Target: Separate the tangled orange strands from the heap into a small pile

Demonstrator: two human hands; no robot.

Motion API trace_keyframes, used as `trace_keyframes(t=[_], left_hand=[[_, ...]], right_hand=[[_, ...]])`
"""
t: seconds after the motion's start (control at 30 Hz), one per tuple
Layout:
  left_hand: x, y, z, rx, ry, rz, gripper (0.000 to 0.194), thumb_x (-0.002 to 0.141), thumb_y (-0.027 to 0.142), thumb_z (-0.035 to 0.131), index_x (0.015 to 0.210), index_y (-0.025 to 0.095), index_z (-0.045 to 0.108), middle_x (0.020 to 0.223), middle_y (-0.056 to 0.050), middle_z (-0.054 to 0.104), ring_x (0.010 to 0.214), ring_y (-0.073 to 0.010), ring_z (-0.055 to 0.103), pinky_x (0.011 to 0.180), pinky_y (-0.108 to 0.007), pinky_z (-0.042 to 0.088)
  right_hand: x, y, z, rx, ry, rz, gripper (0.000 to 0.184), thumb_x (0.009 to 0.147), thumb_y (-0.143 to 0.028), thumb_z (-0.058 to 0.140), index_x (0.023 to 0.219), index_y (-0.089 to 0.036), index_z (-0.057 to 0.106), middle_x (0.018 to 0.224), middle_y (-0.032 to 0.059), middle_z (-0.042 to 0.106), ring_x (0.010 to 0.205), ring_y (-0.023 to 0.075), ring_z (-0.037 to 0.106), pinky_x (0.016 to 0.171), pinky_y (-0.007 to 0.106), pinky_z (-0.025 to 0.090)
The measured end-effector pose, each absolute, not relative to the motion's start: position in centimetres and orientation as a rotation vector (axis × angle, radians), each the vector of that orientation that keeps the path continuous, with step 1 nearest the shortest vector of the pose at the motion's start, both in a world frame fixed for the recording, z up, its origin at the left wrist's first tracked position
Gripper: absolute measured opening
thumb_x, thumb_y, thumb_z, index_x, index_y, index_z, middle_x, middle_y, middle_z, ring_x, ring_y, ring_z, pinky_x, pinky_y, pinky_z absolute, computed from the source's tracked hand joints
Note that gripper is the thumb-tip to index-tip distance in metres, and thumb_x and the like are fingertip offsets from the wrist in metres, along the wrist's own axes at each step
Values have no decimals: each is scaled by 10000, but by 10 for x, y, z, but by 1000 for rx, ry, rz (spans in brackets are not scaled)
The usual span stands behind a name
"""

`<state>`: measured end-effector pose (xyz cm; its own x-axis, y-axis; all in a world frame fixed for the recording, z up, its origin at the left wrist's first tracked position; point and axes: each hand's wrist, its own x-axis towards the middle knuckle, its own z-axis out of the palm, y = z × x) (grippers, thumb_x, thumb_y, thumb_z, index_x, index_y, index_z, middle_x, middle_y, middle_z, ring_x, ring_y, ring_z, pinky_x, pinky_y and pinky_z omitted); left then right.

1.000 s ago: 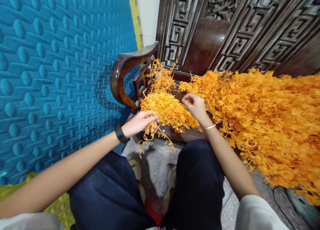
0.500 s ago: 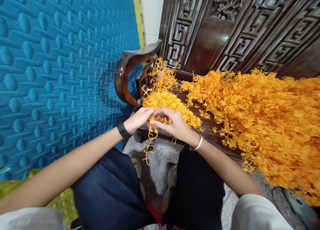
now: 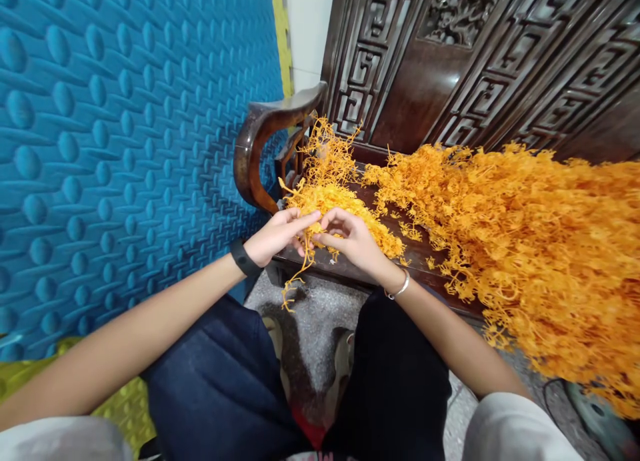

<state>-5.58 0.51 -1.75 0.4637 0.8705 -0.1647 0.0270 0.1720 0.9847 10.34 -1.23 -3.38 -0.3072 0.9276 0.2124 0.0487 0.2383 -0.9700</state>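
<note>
My left hand [image 3: 283, 235], with a black band at its wrist, is closed around a thin, branched orange strand [image 3: 296, 281] that looks like plastic. The strand's free end dangles below the fingers, over the seat's front edge. Close beside it, my right hand [image 3: 354, 239] has thumb and forefinger brought together by the left fingertips; what lies between them is too small to make out. Just behind both hands is a small heap of orange pieces [image 3: 345, 204] on the dark wooden bench seat [image 3: 423, 255]. A looser tangle of branched strands [image 3: 327, 154] sits against the armrest.
A large mound of orange flower-like pieces [image 3: 550, 247] covers the bench to the right. The curved wooden armrest [image 3: 245, 154] stands at the left, the carved backrest [image 3: 415, 101] behind. Blue foam matting [image 3: 125, 147] lies left; my knees flank the grey floor [image 3: 320, 301].
My right hand has drawn slightly right, and the fingertips of both hands have parted a little. The dangling strand has swung left and hangs a bit higher.
</note>
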Motion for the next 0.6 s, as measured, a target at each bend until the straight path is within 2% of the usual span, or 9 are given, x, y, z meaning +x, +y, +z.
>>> trace_keyframes(t=[0.3,0.43,0.6], left_hand=[[-55,8,-21,1366,869,756,382,736,507,611,706,137,520,581,15,541,476,-75,514,391,-176,393],[-56,6,-20,1402,826,683,412,746,554,572,707,149,509,518,32,510,429,-63,471,383,-172,334],[-56,5,-18,1465,860,619,280,733,388,660,795,137,551,448,78,430,382,-34,355,379,-167,249]], right_hand=[[103,-16,-25,-931,-1568,1317,204,717,-314,666,703,-196,500,695,-27,556,675,105,548,684,277,453],[106,-13,-27,-934,-1474,1311,185,706,-290,674,671,-190,522,683,-32,537,670,96,511,687,269,428],[108,-10,-32,-900,-1278,1346,147,647,-194,681,671,-190,536,676,-39,533,655,88,500,661,255,405]])
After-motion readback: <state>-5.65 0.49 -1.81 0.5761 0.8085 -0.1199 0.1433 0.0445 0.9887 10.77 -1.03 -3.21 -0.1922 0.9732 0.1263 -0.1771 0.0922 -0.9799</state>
